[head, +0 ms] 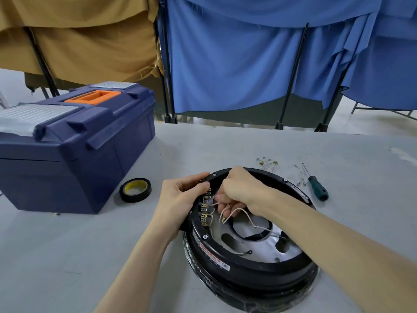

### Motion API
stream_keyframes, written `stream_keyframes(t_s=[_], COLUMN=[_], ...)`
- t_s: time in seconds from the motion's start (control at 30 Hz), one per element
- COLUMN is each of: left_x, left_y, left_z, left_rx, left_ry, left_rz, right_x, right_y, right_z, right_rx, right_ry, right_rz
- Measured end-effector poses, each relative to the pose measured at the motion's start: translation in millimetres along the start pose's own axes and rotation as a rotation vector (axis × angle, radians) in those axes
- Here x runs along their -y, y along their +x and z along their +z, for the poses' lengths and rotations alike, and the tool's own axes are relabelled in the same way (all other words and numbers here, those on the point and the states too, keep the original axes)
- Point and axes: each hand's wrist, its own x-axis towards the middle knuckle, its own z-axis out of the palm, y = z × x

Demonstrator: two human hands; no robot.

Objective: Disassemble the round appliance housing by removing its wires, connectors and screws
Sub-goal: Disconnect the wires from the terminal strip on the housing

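Two bare hands work at the upper left edge of the round appliance housing (259, 271), a black ring-shaped shell lying flat on the grey table (90, 245) in the lower centre-right of the frame.

Left hand (180, 199): fingers curled over the housing's rim, gripping it from outside.

Right hand (241, 190): reaches in from the lower right across the opening. Its fingertips are closed in a pinch on the white wires (239, 210), which loop down from the fingers over the silver inner plate (255, 249).

Terminal strip (206, 206): a row of brass spade tabs on the rim's inner wall, just left of the right hand's fingers and beside the left hand's fingertips. Which tab the pinched wires join cannot be told.

Ring-terminal lead (244, 252): a dark wire lying loose on the inner plate, near the lower wall.

Hex bolt (205, 236): seated in the rim just below the strip.

On the table above the housing lies a small heap of loose connectors (268, 163). To its right are a few short loose wires (301, 175) and, just beside them, a green-handled screwdriver (317, 187).

Left of the housing a roll of black tape (135, 190) with a yellow core lies flat, near the closed dark blue toolbox (79, 150) with an orange handle at the middle left.

Behind the table hang a blue curtain (237, 64) and a tan curtain (90, 41).
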Motion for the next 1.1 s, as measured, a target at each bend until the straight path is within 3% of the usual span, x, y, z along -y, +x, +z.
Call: stream_keyframes(t_s=[0.23, 0.47, 0.6, 0.83, 1.1], left_x=[1.4, 1.7, 0.0, 1.1, 0.5], left_y=[1.0, -0.4, 0.2, -0.2, -0.3], left_z=[-0.8, -0.9, -1.7, -1.1, -1.0], left_rx=[-0.003, -0.001, 0.015, 0.016, 0.023], left_ry=[0.006, 0.005, 0.014, 0.008, -0.009], left_rz=[0.013, 0.003, 0.006, 0.021, 0.021], right_x=[-0.7, 1.4, 2.8, 6.5, 8.3], right_y=[7.0, -1.3, -12.9, -26.1, -11.3], right_z=[9.7, -1.6, -15.1, 5.3, 13.1], right_rx=[-0.096, -0.03, -0.166, -0.101, -0.111], right_ry=[0.056, 0.035, -0.169, -0.531, -0.47], right_rz=[0.004, -0.01, -0.218, -0.353, -0.239])
